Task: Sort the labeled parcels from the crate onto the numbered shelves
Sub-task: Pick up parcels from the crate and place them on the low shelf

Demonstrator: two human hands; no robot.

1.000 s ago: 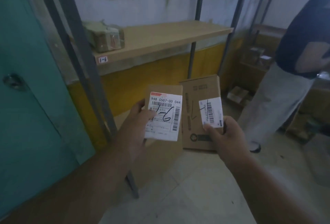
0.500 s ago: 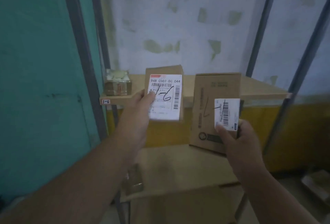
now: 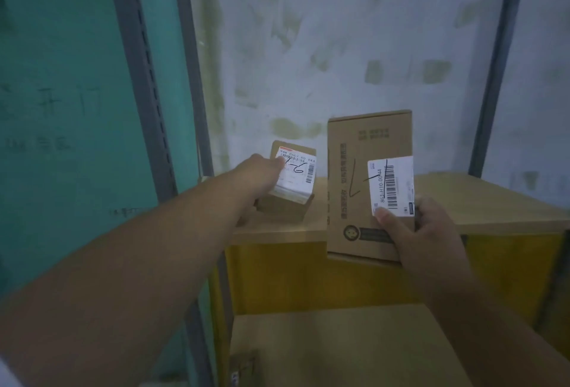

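Your left hand (image 3: 262,170) gripped the small parcel (image 3: 290,189) by its left side, thumb on the white label with the handwritten 6, right over the left end of the wooden shelf (image 3: 493,201); couldn't tell if it touched the board. Your right hand (image 3: 422,232) pinched the taller parcel (image 3: 361,170) at its lower right corner, upright, just beside the small one, in front of the shelf edge.

Left hand (image 3: 262,175) has reached forward, carrying the small parcel (image 3: 291,183) from mid-air onto the wooden shelf (image 3: 493,201) at frame centre. Right hand (image 3: 422,232) has raised the tall parcel (image 3: 367,189) slightly. View has moved closer to the shelf.
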